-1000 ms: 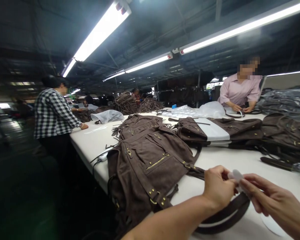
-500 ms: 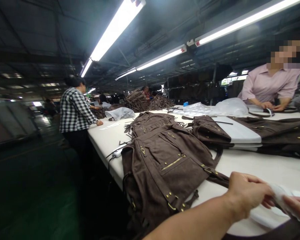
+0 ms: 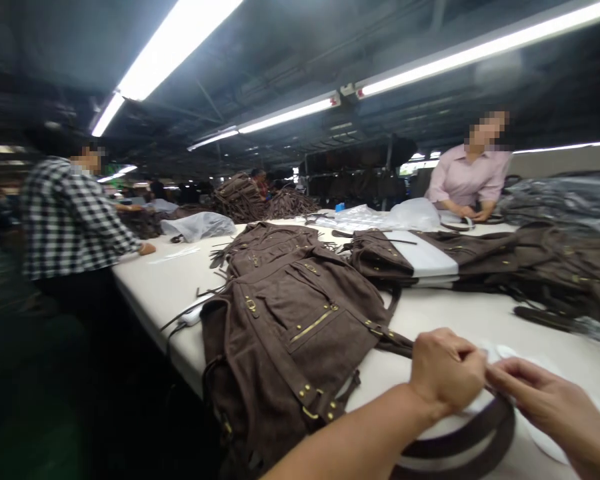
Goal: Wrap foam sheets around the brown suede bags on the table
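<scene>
My left hand (image 3: 445, 372) is closed in a fist over a thin white wrapping piece (image 3: 503, 352) above a dark brown strap (image 3: 460, 440) on the white table (image 3: 460, 317). My right hand (image 3: 545, 403) pinches the same white piece from the right, fingertips meeting the left hand. A brown suede bag (image 3: 290, 333) with brass hardware lies just left of my hands, hanging over the table's near edge.
More brown bags (image 3: 480, 257) and loose straps (image 3: 545, 319) cover the table's far and right side. A person in a checked shirt (image 3: 70, 220) stands at the left edge. Another person in a pink shirt (image 3: 470, 180) works across the table beside clear plastic bags (image 3: 395, 217).
The view swung right and back left. My hands stayed together on the white piece, and the brown strap is again visible beneath them.
</scene>
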Demonstrator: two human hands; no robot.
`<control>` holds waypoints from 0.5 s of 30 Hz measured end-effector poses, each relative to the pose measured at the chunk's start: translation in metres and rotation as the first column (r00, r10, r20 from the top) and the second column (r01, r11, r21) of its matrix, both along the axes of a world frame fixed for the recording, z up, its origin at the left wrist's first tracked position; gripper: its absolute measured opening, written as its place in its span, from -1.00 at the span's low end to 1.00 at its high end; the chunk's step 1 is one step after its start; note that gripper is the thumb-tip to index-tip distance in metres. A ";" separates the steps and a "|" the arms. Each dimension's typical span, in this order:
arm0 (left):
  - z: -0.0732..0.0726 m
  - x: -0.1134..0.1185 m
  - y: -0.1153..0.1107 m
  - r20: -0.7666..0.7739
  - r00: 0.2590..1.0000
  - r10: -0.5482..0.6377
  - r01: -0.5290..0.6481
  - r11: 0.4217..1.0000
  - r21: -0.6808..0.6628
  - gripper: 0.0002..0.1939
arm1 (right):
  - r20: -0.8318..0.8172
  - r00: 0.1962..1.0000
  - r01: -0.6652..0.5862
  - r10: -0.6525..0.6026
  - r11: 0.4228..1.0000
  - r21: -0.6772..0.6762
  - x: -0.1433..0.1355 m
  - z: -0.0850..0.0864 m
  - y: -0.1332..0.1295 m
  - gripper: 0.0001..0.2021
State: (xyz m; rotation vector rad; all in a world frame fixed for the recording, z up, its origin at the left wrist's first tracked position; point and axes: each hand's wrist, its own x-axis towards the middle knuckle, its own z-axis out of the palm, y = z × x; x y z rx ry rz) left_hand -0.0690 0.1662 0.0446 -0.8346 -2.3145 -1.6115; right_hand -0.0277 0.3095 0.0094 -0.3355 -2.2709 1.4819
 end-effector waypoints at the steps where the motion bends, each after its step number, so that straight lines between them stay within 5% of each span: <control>1: 0.002 0.001 -0.001 0.023 1.000 0.005 -0.005 1.000 0.003 -0.78 | 0.043 0.999 -0.016 0.019 0.998 -0.067 0.004 0.008 -0.006 -0.62; 4: 0.005 0.001 -0.001 0.237 0.972 0.002 -0.019 0.998 0.067 -0.78 | 0.024 0.996 -0.073 0.080 0.974 -0.214 0.009 0.027 -0.018 -0.55; 8: 0.003 -0.007 0.002 0.323 0.941 -0.097 0.066 0.992 0.105 -0.74 | -0.010 0.987 -0.154 0.159 0.938 -0.311 0.004 0.030 -0.018 -0.50; 12: 0.003 -0.005 -0.002 0.273 0.959 -0.079 0.066 0.996 0.057 -0.77 | -0.011 0.987 -0.158 0.163 0.936 -0.313 0.001 0.023 -0.016 -0.55; 15: 0.002 0.000 -0.006 0.074 0.997 -0.028 0.030 0.999 -0.026 -0.80 | 0.000 0.987 -0.151 0.159 0.936 -0.318 -0.002 0.018 -0.015 -0.58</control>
